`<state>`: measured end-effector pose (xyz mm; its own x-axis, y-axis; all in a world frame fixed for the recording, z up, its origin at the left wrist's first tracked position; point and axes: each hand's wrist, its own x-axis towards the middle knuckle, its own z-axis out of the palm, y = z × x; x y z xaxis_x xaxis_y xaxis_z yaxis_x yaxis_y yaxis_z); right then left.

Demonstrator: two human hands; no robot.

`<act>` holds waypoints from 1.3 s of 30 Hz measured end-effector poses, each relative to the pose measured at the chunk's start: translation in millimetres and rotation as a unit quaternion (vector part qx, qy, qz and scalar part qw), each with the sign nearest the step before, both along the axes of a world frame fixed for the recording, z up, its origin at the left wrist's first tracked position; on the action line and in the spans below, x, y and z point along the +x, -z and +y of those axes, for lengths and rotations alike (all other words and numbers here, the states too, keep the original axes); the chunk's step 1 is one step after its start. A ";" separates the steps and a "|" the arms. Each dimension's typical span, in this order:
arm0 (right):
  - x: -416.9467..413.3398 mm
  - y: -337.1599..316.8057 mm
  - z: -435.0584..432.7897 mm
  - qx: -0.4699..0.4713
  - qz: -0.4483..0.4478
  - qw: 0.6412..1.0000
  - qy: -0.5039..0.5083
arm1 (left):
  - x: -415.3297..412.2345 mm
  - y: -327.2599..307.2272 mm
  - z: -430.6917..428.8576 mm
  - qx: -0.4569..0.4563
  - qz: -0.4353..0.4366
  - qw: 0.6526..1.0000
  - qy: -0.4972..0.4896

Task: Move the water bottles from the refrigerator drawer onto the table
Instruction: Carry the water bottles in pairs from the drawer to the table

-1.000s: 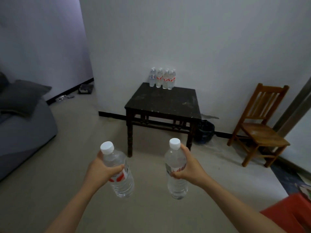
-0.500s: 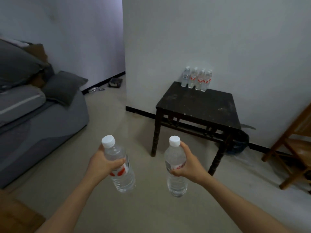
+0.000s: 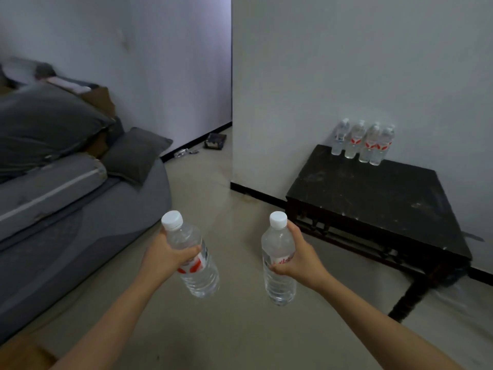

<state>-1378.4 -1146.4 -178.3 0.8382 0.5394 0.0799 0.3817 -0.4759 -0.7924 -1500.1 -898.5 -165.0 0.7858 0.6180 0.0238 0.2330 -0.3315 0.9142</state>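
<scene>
My left hand [image 3: 166, 259] grips a clear water bottle [image 3: 196, 273] with a white cap and red label, tilted with its cap leaning left. My right hand [image 3: 301, 260] holds a second water bottle [image 3: 278, 284], nearly upright. Both are held out in front of me above the floor, left of the dark wooden table [image 3: 373, 193]. Several water bottles [image 3: 362, 142] stand in a row at the table's back edge against the white wall. The refrigerator drawer is out of view.
A grey sofa [image 3: 66, 214] with dark cushions fills the left side. A white wall corner [image 3: 231, 102] stands ahead, with a passage to its left where small items [image 3: 216, 141] lie on the floor. Beige floor lies between sofa and table.
The view has swung left: the table moved to the right of the frame and looks nearer, the wooden chair left the view, and more sofa shows. Both hands still hold their bottles.
</scene>
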 end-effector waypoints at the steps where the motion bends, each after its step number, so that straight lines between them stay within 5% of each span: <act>1: 8.0 1.1 9.2 0.005 0.004 1.000 0.001 | 5.2 0.3 8.3 -0.005 -0.001 1.000 -0.006; 13: 83.9 10.9 126.0 -0.022 0.007 1.000 0.013 | 108.8 26.0 135.6 -0.037 -0.016 0.999 0.030; 24: 134.7 -2.4 242.2 -0.008 -0.001 0.985 0.171 | 220.1 15.3 287.5 -0.047 -0.033 0.989 0.135; 39: 235.7 7.1 296.4 -0.037 0.008 0.975 0.220 | 348.1 35.7 332.7 -0.045 -0.005 0.977 0.209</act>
